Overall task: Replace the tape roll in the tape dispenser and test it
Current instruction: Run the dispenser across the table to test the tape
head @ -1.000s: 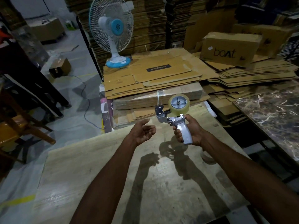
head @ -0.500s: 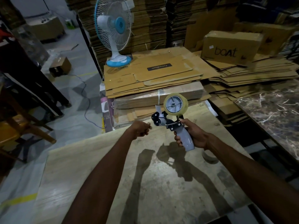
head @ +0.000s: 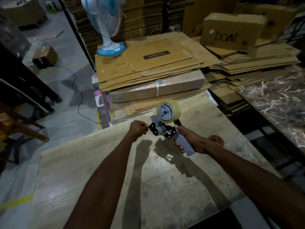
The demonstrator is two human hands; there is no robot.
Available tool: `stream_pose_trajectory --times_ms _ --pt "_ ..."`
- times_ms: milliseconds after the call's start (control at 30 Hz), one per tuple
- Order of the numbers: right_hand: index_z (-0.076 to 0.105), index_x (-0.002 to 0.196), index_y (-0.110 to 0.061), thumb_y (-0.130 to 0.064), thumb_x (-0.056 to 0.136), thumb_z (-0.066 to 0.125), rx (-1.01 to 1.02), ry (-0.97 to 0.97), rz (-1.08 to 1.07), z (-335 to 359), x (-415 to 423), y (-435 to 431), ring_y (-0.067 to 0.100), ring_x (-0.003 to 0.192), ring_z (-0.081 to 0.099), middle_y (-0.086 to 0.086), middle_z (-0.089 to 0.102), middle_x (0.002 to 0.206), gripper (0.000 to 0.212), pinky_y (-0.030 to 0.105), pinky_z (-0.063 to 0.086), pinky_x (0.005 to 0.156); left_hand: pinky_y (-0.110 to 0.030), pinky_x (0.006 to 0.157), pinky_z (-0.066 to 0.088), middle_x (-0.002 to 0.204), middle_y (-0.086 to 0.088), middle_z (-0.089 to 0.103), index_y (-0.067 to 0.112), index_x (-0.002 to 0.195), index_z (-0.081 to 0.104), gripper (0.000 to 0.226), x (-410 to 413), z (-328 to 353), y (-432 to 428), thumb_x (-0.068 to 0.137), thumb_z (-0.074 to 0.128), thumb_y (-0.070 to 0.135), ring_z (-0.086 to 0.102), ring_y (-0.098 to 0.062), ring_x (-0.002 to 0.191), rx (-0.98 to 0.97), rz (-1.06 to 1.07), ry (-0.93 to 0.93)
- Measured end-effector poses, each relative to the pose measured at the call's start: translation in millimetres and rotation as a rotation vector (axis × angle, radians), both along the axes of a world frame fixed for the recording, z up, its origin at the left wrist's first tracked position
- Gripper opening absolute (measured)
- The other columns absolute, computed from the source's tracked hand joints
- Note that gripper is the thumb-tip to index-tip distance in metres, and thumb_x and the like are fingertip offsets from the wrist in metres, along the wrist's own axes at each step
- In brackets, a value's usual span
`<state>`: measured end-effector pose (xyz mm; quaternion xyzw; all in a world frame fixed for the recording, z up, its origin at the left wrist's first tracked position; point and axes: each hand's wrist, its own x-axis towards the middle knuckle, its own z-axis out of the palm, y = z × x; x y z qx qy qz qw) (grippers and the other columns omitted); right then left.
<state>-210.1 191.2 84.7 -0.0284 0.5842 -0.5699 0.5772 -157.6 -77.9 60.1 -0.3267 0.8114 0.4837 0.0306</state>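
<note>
A hand-held tape dispenser point(head: 166, 131) with a grey pistol handle and black front plates is held above the wooden table point(head: 92, 162). A clear, yellowish tape roll point(head: 168, 111) sits on its grey hub. My right hand point(head: 189, 139) grips the handle. My left hand point(head: 138, 128) is curled at the dispenser's front end, its fingertips against the black plate by the roller. Whether it pinches the tape end is hidden.
A round reddish object point(head: 217, 140) lies on the table behind my right wrist. Flattened cartons point(head: 148, 66) are stacked beyond the table, with a blue-and-white fan point(head: 107, 22) and a "boAt" box point(head: 231, 32). A marble-top surface point(head: 280, 103) stands to the right.
My left hand has closed from an open palm and moved right to the dispenser's front. The dispenser has tilted, with its handle pointing lower right.
</note>
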Motion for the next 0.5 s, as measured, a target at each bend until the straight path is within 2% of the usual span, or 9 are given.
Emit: stream_pose_trajectory --times_ms 67,167,267,367,500 --pt "0.054 0.09 -0.005 -0.075 0.077 0.059 0.034 0.031 0.007 -4.5 4.9 -3.7 0.023 0.051 0.042 0.01 0.049 0.064 0.072 0.033 0.034 0.052 -0.028 0.06 0.042 0.068 -0.013 0.062 0.006 0.075 0.069 0.021 2.9 -17.8 -1.7 0.096 0.072 0.011 0.055 -0.018 0.063 -0.064 -0.04 -0.007" --pt "0.054 0.065 -0.009 -0.071 0.088 0.047 0.089 0.049 0.015 -11.6 12.8 -8.3 0.021 0.05 0.042 0.008 0.049 0.06 0.066 0.032 0.033 0.052 -0.033 0.066 0.047 0.074 -0.017 0.071 -0.005 0.075 0.075 0.021 8.8 -42.9 -2.9 0.092 0.074 0.007 0.06 -0.015 0.067 -0.138 -0.059 0.032" --pt "0.053 0.071 -0.009 -0.07 0.087 0.049 0.182 0.039 -0.018 -28.0 19.1 -15.2 0.019 0.049 0.043 0.007 0.048 0.061 0.063 0.03 0.032 0.051 -0.038 0.066 0.053 0.074 -0.021 0.075 -0.006 0.077 0.078 0.017 12.5 -67.1 -4.2 0.09 0.074 0.005 0.065 -0.018 0.067 -0.176 -0.117 0.073" --pt "0.054 0.079 -0.006 -0.069 0.089 0.048 0.219 0.06 -0.046 -43.5 23.9 -19.3 0.02 0.051 0.045 0.008 0.049 0.064 0.064 0.03 0.033 0.051 -0.032 0.069 0.052 0.078 -0.01 0.078 0.008 0.08 0.083 0.01 13.6 -85.3 -6.2 0.086 0.076 0.011 0.07 -0.022 0.073 -0.253 -0.172 0.081" --pt "0.052 0.098 -0.004 -0.072 0.086 0.05 0.229 0.058 -0.046 -63.8 29.0 -20.3 0.021 0.054 0.046 0.01 0.05 0.067 0.068 0.031 0.036 0.053 -0.038 0.076 0.045 0.085 -0.002 0.075 0.019 0.081 0.083 0.01 18.6 -101.9 -9.1 0.086 0.076 0.024 0.059 -0.03 0.091 -0.489 -0.287 0.109"
